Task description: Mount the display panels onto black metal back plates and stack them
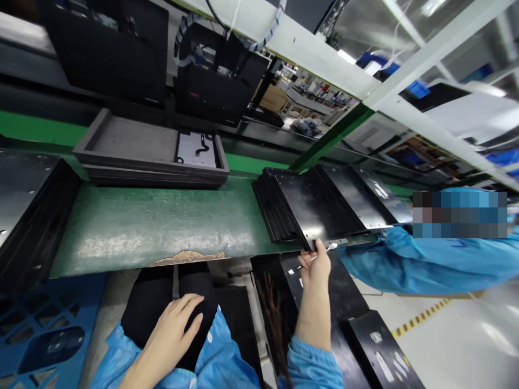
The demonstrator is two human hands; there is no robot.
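The right hand pinches a black panel on the counter by its near edge, a white-tipped stick crowding the grip, so the panel could slip; the left hand lies loosely spread.

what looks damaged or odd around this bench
The front edge of the green bench, to the left of the right hand, has a ragged tan patch where the green surface looks chipped away. Nothing looks spilled.
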